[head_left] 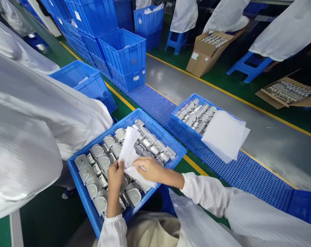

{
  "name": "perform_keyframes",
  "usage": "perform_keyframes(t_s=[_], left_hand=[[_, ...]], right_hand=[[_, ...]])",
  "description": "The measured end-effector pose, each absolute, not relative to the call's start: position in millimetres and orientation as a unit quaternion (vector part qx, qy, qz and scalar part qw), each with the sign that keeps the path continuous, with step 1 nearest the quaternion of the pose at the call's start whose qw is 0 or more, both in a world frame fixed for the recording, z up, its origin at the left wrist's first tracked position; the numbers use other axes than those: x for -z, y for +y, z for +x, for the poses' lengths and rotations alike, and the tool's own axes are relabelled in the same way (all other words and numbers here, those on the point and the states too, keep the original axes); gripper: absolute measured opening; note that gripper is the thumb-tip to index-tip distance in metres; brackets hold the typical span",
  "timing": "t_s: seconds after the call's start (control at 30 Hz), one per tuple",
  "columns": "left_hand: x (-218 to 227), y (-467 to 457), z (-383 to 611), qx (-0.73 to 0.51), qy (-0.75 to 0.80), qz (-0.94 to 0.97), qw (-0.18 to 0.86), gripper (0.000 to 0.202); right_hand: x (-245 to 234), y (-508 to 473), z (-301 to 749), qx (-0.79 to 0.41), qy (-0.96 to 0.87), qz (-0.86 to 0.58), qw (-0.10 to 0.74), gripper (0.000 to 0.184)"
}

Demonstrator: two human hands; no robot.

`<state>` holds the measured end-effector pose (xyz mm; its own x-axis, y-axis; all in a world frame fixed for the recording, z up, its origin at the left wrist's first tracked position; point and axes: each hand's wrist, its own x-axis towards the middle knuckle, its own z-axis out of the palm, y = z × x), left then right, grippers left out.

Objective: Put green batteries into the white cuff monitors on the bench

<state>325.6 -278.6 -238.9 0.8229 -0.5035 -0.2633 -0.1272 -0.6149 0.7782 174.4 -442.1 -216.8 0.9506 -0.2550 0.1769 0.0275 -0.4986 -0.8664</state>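
A creased white sheet (129, 145) is held over the near blue crate (179, 151), its lower left edge pinched in the grip of the left hand (116, 175) and its right part grasped in the grip of the right hand (151, 168). Rows of grey-and-white parts (103, 163) are packed inside the near blue crate, partly covered by the sheet. Beyond it to the right, a second crate (186, 138) of similar parts is set on a perforated blue mat (155, 103), with loose sheets (221, 135) laid over its rim. Left of the near blue crate, a white-clad co-worker (29, 130) is seen.
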Motion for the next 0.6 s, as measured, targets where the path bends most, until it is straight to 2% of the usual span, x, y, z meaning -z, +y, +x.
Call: perform_keyframes(t_s=[0.1, 0.27, 0.4, 0.6], left_hand=[[247, -270, 325, 0.212, -0.145, 0.856, 0.448, 0.057], [256, -267, 320, 0.184, -0.113, 0.835, 0.506, 0.055], [258, -265, 317, 0.176, -0.112, 0.826, 0.524, 0.055], [261, -262, 314, 0.168, -0.101, 0.816, 0.544, 0.056]], right_hand=[[232, -480, 185, 0.176, 0.173, -0.849, 0.467, 0.021], [282, -517, 218, -0.02, 0.27, -0.889, 0.37, 0.018], [309, -507, 234, -0.088, 0.278, -0.887, 0.358, 0.037], [315, -492, 239, -0.122, 0.298, -0.89, 0.322, 0.055]])
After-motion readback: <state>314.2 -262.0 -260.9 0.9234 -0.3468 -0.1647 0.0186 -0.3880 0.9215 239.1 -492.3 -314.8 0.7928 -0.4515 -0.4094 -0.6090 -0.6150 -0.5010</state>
